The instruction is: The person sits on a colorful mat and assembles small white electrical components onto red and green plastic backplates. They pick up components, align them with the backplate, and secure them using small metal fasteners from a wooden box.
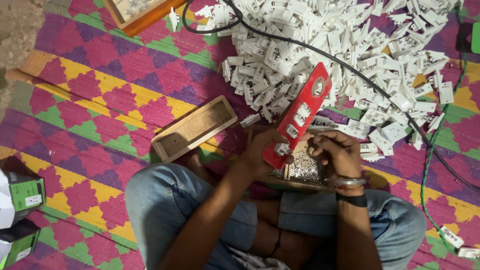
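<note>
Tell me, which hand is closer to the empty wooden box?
Left. The left hand holds the red board just right of the wooden box; the right hand is farther right, beyond the board.

Patterned mat (100, 105): white plastic parts (320, 55), perhaps switches.

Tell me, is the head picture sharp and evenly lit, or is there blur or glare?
Head view: mostly sharp; the red holder and white parts pile read clearly; light is soft and even, no strong glare; corners look darker, and both hands are slightly soft.
</note>
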